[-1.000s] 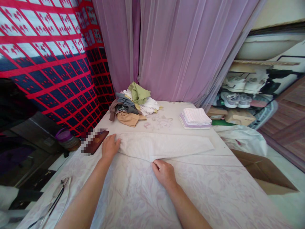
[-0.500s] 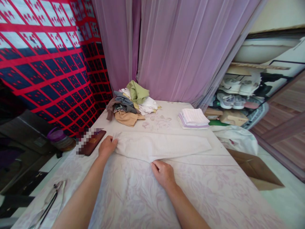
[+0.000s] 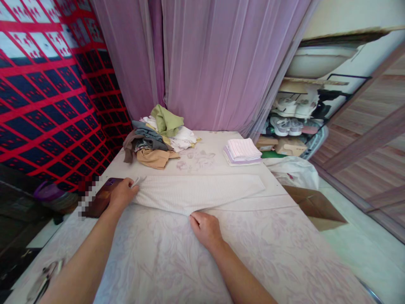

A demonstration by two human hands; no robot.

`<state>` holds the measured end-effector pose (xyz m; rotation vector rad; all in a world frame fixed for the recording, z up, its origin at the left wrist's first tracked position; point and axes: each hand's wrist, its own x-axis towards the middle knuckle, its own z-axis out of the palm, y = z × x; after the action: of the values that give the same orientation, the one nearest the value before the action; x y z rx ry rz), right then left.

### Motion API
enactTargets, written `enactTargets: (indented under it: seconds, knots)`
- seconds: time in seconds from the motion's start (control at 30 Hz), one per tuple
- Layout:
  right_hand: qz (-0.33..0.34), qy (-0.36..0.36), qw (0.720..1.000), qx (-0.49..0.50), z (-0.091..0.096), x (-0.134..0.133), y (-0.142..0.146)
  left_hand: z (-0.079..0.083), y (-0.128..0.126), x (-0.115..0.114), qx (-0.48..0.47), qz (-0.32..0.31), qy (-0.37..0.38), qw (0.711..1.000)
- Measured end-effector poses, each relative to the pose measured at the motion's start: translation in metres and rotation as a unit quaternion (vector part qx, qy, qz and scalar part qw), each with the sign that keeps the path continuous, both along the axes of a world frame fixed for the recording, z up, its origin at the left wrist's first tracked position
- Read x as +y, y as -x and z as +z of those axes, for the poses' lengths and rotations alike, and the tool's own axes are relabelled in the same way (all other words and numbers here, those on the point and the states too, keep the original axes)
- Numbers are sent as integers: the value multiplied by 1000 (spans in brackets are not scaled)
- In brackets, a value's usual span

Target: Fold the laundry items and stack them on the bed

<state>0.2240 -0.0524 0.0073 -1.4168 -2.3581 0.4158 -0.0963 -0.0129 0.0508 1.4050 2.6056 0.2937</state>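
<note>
Handles light and limp, to judge by the ribbed cloth: soft knit, no stiffness, likely to sag and crease wherever unsupported, hardly slippery on the flowered cover of the tabletop, not fragile; lies folded into a long band across the middle of the tabletop, from 9 o'clock to 3 o'clock, tapering toward the 3 o'clock end; best taken at the corners and along the folded edges, with two holds set well apart, to keep the band from drooping between them.

Pinches the 9 o'clock end with the left hand; grip narrow there, thumb and fingers closed on a corner, a small tip of cloth poking out past them; meets the near edge, at 6 o'clock of the band, with the right hand; grip curled tight, knuckles up, fingertips tucked where the fold rises to a small peak, so seemingly nipping the cloth rather than only pressing it.

Around the band: a dark flat case just beside the left hand at 9 o'clock, partly blurred; a loose heap of clothes at 11 o'clock, well apart; a folded stack at 1 o'clock; a purple curtain at 12 o'clock behind; a cardboard box at 3 o'clock, off the tabletop.
</note>
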Motion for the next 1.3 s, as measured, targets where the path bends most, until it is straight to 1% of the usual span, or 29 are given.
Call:
enactTargets:
  seconds: [0.1, 0.17, 0.23, 0.3, 0.37, 0.4, 0.47, 0.5, 0.57, 0.63, 0.67, 0.7, 0.73, 0.8, 0.9, 1.0, 1.07, 1.2, 1.23, 1.3]
  knots:
    - [3, 10, 1000, 2, 3, 1, 1, 0, 2, 3, 29, -30, 9, 999]
    - [3, 17, 1000, 10, 4, 1, 2, -1, 1, 3, 35, -25, 27, 999]
    - [4, 27, 999, 24, 5, 0, 2, 0, -3, 1, 40, -7, 35, 999]
    - [10, 44, 998, 52, 4, 0, -1, 2, -8, -3, 72, -4, 15, 997]
    - [6, 67, 993, 92, 3, 4, -12, 5, -18, -7, 122, -31, -29, 992]
    - [-4, 76, 991, 113, 3, 9, -21, 6, -25, -8, 140, -58, -56, 987]
    - [-54, 82, 984, 147, 3, 23, -48, 5, -45, -9, 135, -145, -111, 974]
    - [-85, 68, 981, 162, 4, 33, -66, 3, -59, -9, 114, -202, -133, 964]
    - [-177, 34, 967, 179, 7, 56, -105, -3, -91, -9, 51, -327, -151, 931]
    - [-283, -10, 946, 154, 10, 78, -144, -10, -126, -9, -9, -427, -124, 896]
    - [-331, -32, 934, 130, 11, 87, -161, -12, -142, -9, -28, -460, -106, 881]
    - [-367, -50, 923, 107, 11, 95, -176, -15, -155, -9, -39, -479, -86, 873]
    - [-389, -60, 915, 86, 11, 101, -189, -17, -166, -9, -47, -494, -65, 866]
    - [-418, -58, 905, 53, 8, 108, -206, -22, -180, -7, -48, -509, -26, 859]
    - [-437, -6, 899, 29, 6, 115, -217, -30, -186, -5, -19, -526, 6, 850]
    - [-437, 51, 898, 18, 8, 123, -221, -40, -184, -4, 31, -533, -3, 845]
    - [-428, 67, 901, 17, 11, 129, -222, -46, -183, -4, 61, -534, -22, 843]
    - [-415, 63, 907, 28, 9, 138, -223, -51, -182, -4, 98, -535, -39, 838]
    - [-418, 49, 906, 40, 8, 139, -222, -52, -182, -4, 103, -535, -37, 838]
    - [-420, -15, 904, 85, 4, 142, -220, -52, -182, -4, 111, -534, -38, 837]
